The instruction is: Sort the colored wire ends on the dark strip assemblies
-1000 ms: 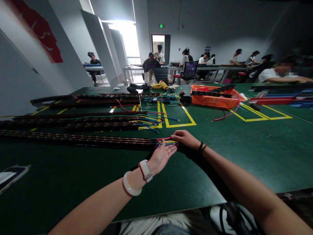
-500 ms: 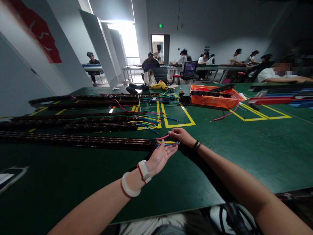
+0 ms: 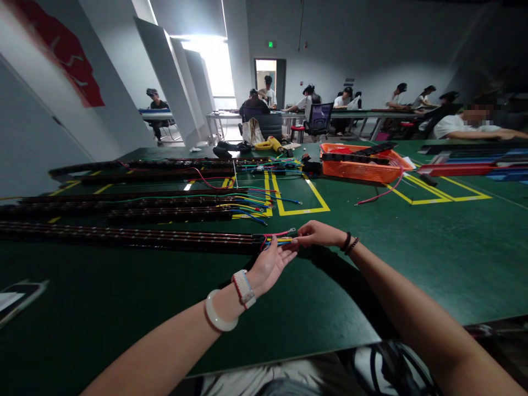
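A long dark bundle of cables (image 3: pixel 132 235) stretches from the left edge and ends in loose coloured wires. My left hand (image 3: pixel 268 267), palm up, holds the yellow wire (image 3: pixel 284 240) and blue wires between thumb and palm, its fingers extended beneath. My right hand (image 3: pixel 319 234) pinches the tips of these wires, whose ends are hidden by its fingers. Just above lies a pink-red wire (image 3: pixel 280 234) with a bare ring terminal, free of my right hand.
More cable bundles (image 3: pixel 173 212) with ring-ended wires lie behind. An orange basket (image 3: pixel 358 171) holds black strips, and a yellow heat gun (image 3: pixel 270 144) lies at the far edge. Yellow tape outlines (image 3: pixel 305 211) mark the green table (image 3: pixel 412 253). Several people work at tables farther back.
My right hand has let go of the pink-red wire and moved slightly right and down to the yellow and blue wire tips. My left hand has barely moved.
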The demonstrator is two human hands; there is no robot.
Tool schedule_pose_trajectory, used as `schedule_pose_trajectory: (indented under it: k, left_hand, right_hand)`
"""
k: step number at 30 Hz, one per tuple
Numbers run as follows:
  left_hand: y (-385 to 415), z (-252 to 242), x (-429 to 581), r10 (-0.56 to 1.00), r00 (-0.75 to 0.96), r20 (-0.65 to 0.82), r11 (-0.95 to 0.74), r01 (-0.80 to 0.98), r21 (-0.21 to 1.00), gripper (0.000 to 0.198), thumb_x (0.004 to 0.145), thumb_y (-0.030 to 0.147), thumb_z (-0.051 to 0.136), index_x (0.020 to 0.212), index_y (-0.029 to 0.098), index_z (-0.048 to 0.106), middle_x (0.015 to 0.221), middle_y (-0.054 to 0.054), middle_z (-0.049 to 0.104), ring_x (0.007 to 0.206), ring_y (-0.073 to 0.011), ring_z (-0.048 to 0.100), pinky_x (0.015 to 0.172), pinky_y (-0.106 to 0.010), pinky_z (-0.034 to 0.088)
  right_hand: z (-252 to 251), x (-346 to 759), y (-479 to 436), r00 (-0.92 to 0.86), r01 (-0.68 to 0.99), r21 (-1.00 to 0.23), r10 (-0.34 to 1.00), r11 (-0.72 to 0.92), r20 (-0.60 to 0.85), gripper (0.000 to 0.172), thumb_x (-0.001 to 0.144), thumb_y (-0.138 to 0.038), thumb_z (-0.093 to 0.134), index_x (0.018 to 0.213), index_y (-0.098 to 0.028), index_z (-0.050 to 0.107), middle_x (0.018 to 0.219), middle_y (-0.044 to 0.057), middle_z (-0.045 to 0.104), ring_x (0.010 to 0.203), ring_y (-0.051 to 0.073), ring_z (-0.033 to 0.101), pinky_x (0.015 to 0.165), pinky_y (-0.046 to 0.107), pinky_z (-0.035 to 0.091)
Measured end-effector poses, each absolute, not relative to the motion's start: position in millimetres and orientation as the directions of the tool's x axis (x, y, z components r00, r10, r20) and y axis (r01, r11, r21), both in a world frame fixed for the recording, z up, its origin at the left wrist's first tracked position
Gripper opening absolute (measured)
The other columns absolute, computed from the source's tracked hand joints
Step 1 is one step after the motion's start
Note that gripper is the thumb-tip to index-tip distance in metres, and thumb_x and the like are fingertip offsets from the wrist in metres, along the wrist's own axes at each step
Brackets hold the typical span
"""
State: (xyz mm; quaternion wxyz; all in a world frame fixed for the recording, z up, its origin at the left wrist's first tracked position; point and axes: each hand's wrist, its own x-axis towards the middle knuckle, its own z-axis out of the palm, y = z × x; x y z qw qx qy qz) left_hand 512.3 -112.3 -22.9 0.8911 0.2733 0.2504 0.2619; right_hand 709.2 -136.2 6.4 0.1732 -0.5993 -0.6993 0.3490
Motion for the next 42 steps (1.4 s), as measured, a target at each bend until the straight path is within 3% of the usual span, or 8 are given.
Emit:
schedule_pose_trajectory:
  k: [12,16,21,27,34,38,42]
  left_hand:
    - [-115,-17,513,0.612,0.726,-0.314,0.695,-0.305,0.651,0.043,0.095,0.036,0.03,0.095,0.003,0.058,0.102,-0.023,0.065,0.101,-0.0244,0.063,0.099,-0.038,0.043]
    - [-117,-18,514,0.615,0.729,-0.301,0.687,-0.308,0.659,0.042,0.095,0.034,0.03,0.088,0.005,0.059,0.096,-0.021,0.067,0.096,-0.0237,0.065,0.098,-0.039,0.043]
    - [-116,-20,513,0.618,0.733,-0.285,0.672,-0.304,0.675,0.043,0.095,0.036,0.029,0.088,0.005,0.058,0.1,-0.023,0.066,0.094,-0.0235,0.065,0.097,-0.041,0.043]
    - [-114,-21,512,0.601,0.746,-0.287,0.689,-0.3,0.66,0.039,0.095,0.032,0.031,0.091,0.004,0.057,0.1,-0.022,0.066,0.095,-0.0238,0.065,0.097,-0.04,0.043]
    - [-115,-18,512,0.599,0.74,-0.305,0.701,-0.301,0.646,0.04,0.095,0.033,0.031,0.091,0.005,0.058,0.1,-0.021,0.066,0.098,-0.0233,0.064,0.099,-0.039,0.042]
    - [-115,-17,513,0.62,0.716,-0.321,0.693,-0.308,0.651,0.04,0.095,0.033,0.03,0.095,0.006,0.059,0.101,-0.019,0.066,0.101,-0.0221,0.062,0.1,-0.039,0.041]
    - [-114,-18,514,0.615,0.726,-0.307,0.694,-0.314,0.647,0.041,0.095,0.035,0.03,0.096,0.007,0.06,0.107,-0.019,0.064,0.105,-0.0219,0.06,0.102,-0.039,0.039]
  right_hand:
    - [-16,704,-126,-0.037,0.77,-0.636,0.999,0.049,0.032,0.054,0.078,-0.063,0.049,0.064,-0.012,0.06,0.054,-0.003,0.048,0.052,0.008,0.037,0.048,0.022,0.023]
    - [-25,702,-117,0.007,0.71,-0.698,0.991,0.087,0.131,0.052,0.077,-0.062,0.052,0.07,-0.012,0.064,0.059,-0.001,0.054,0.055,0.009,0.041,0.05,0.022,0.027]
    - [-31,701,-103,0.106,0.626,-0.778,0.983,0.051,0.149,0.053,0.073,-0.063,0.055,0.071,-0.011,0.065,0.06,0.001,0.057,0.055,0.01,0.044,0.051,0.022,0.03]
    - [-24,703,-111,0.046,0.64,-0.768,0.999,-0.009,0.026,0.057,0.07,-0.067,0.054,0.07,-0.011,0.064,0.057,-0.001,0.055,0.052,0.008,0.041,0.049,0.021,0.028]
    - [6,706,-132,0.054,0.749,-0.634,0.972,-0.19,-0.228,0.072,0.073,-0.077,0.039,0.063,-0.011,0.065,0.052,0.002,0.055,0.045,0.008,0.041,0.046,0.023,0.028]
    - [16,706,-139,-0.163,0.723,-0.678,0.921,-0.132,-0.353,0.068,0.073,-0.075,0.043,0.067,-0.011,0.066,0.051,0.001,0.054,0.045,0.008,0.044,0.047,0.021,0.031]
    - [16,701,-140,-0.269,0.68,-0.728,0.892,-0.09,-0.362,0.062,0.072,-0.071,0.049,0.07,-0.011,0.066,0.048,-0.003,0.05,0.043,0.006,0.04,0.043,0.02,0.029]
